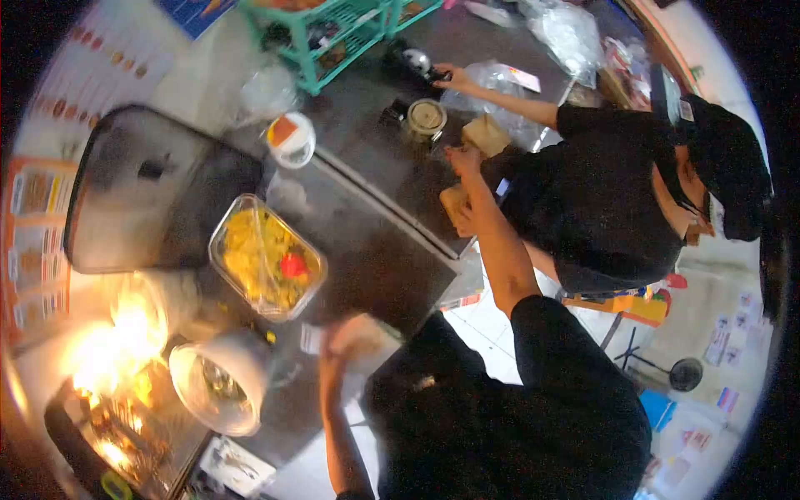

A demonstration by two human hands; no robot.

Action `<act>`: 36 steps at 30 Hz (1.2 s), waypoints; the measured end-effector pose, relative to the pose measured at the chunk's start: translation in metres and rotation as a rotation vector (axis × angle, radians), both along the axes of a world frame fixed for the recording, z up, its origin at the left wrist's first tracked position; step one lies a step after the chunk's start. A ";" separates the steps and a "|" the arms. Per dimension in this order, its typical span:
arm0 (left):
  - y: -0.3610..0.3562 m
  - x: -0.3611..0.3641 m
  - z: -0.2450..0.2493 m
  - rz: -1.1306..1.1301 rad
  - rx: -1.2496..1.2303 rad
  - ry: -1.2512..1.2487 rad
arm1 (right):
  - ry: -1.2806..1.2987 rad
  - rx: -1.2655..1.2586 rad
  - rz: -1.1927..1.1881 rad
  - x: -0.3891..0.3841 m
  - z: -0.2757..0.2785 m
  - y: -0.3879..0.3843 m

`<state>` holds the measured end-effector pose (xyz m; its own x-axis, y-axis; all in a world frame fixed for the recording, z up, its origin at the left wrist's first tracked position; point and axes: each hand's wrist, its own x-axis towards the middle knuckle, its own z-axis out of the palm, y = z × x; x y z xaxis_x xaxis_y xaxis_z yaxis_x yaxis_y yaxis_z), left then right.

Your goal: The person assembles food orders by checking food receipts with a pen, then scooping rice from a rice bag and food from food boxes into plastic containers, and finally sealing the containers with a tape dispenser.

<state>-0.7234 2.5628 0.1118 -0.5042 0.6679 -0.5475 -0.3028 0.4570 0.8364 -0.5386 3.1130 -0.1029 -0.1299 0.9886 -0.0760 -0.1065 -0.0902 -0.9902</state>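
Note:
At the lower middle, my left hand is closed on a pale, flat, paper-like packet, blurred by motion. My right hand reaches across the dark counter, fingers curled together; what they hold, if anything, is hidden. Just beyond its fingers is a tan box, and to the left stands a round container with a beige top. Between my hands and the wall, a clear tray of yellow food with a red piece sits on the counter.
A co-worker in black stands close on the right, one hand at a dark round device, the other by a tan block. Bright flames burn lower left, near a white tub. A green rack stands behind.

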 end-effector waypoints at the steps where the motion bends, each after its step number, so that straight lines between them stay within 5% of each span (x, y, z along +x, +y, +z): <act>1: 0.016 -0.003 -0.070 -0.079 0.197 -0.118 | -0.188 0.041 0.015 0.007 -0.010 0.003; 3: 0.076 -0.008 -0.101 -0.153 0.112 -0.135 | -0.710 0.139 0.091 0.011 0.005 -0.004; 5: 0.144 -0.015 -0.090 -0.568 0.085 0.074 | -1.136 0.294 0.230 0.000 0.071 -0.024; 6: 0.160 -0.021 -0.102 -0.782 0.155 0.522 | -1.203 0.324 0.271 -0.003 0.087 -0.027; 8: 0.185 -0.020 -0.064 -0.712 -0.012 0.769 | -1.079 0.156 0.305 0.000 0.088 -0.026; 10: 0.234 -0.029 -0.040 -0.594 0.090 1.004 | -1.153 0.238 0.314 0.001 0.097 -0.035; 13: 0.390 -0.028 -0.001 -0.685 0.569 1.015 | -1.171 0.218 0.331 -0.002 0.101 -0.042; 15: 0.491 -0.018 -0.015 -0.947 0.678 1.407 | -1.122 0.102 0.347 -0.002 0.103 -0.048; 17: 0.549 -0.011 -0.057 -1.164 0.630 1.475 | -1.125 0.032 0.356 -0.007 0.106 -0.049; 18: 0.557 -0.016 -0.053 -1.147 0.607 1.479 | -1.123 0.045 0.380 -0.007 0.100 -0.046; 20: 0.572 -0.021 -0.034 -1.562 0.304 1.144 | -1.022 0.068 0.325 0.003 0.082 -0.042; 21: 0.572 -0.026 -0.033 -1.568 0.306 1.138 | -1.024 0.060 0.323 0.007 0.085 -0.042; 23: 0.563 -0.052 -0.036 -1.250 0.770 1.366 | -1.036 0.191 0.215 0.006 0.106 -0.044; 25: 0.561 -0.083 0.016 -1.074 0.938 1.400 | -0.829 0.071 0.201 0.008 0.139 -0.048; 28: 0.516 -0.132 0.100 -0.895 0.944 1.398 | -0.342 -0.052 0.161 -0.010 0.237 -0.065; 30: 0.487 -0.156 0.116 -0.857 0.877 1.429 | -0.266 -0.145 0.224 -0.007 0.271 -0.071; 32: 0.468 -0.170 0.098 -0.814 0.668 1.108 | -0.192 -0.167 0.165 -0.025 0.274 -0.077; 34: 0.473 -0.179 0.026 -0.719 0.665 1.194 | -0.168 -0.177 0.084 -0.029 0.272 -0.091; 36: 0.486 -0.187 -0.044 -0.815 0.394 1.187 | 0.036 -0.277 0.169 -0.029 0.243 -0.093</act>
<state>-0.9100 3.0485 0.0674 0.0599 0.9815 0.1820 0.8458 -0.1467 0.5129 -0.5676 3.0204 0.1399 -0.2975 0.8951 -0.3320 -0.1016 -0.3754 -0.9213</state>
